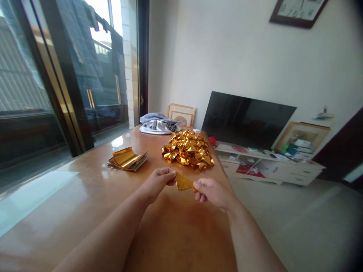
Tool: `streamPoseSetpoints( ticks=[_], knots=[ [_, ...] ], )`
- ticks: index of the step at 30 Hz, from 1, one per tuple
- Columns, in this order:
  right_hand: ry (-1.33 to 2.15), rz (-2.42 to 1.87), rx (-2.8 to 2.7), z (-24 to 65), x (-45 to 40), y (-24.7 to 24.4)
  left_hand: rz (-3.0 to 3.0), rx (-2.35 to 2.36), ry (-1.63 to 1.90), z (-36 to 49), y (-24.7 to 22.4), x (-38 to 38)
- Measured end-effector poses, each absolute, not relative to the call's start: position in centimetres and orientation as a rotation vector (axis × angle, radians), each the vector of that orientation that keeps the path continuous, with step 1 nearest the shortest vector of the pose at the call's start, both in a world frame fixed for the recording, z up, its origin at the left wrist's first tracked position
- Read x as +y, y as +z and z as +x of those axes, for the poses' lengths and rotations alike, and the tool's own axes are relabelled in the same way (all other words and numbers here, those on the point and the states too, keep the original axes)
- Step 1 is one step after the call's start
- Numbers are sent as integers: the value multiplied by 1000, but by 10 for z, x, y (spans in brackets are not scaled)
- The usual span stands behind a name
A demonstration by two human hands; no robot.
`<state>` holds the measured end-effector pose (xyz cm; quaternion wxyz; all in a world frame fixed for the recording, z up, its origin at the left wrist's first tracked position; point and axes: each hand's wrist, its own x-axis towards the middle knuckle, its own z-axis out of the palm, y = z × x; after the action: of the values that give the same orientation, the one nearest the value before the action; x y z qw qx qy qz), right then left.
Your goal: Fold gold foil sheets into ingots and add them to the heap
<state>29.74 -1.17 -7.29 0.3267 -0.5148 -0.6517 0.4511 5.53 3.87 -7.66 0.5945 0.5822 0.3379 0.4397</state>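
Between my two hands, a folded piece of gold foil paper [183, 182] is held above the wooden table [181, 234]. My left hand [161, 181] pinches its left corner between thumb and fingers. At the opposite end, my right hand [208, 190] grips the right corner, also closed. Just beyond the hands lies a heap of folded gold foil pieces [188, 149]. A stack of flat gold foil sheets [127, 158], curling at the edges, rests on the table to the left of the heap.
Folded grey clothing [159, 124] lies at the table's far end, near framed pictures [181, 112]. Beyond the table's right edge stand a white cabinet [283, 172] and a black television [245, 119]. A glass sliding door [85, 75] is on the left.
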Motion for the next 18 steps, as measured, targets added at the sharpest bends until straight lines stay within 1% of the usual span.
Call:
streamPoseSetpoints(
  ticks=[3, 5, 6, 8, 13, 18],
  knots=[
    [997, -1436, -1595, 299, -9, -72, 1397, 830, 1031, 55, -75, 38],
    [847, -1382, -1565, 293, -8, -71, 1451, 838, 1015, 57, -77, 37],
    [841, -1315, -1571, 289, -9, -71, 1483, 832, 998, 59, -78, 37],
    [943, -1231, -1583, 278, -10, -72, 1544, 811, 956, 63, -81, 35],
    [950, -1218, -1614, 262, -11, -77, 1591, 800, 925, 70, -81, 29],
    [1038, -1184, -1545, 265, -14, -71, 1331, 759, 931, 69, -74, 29]
  ],
)
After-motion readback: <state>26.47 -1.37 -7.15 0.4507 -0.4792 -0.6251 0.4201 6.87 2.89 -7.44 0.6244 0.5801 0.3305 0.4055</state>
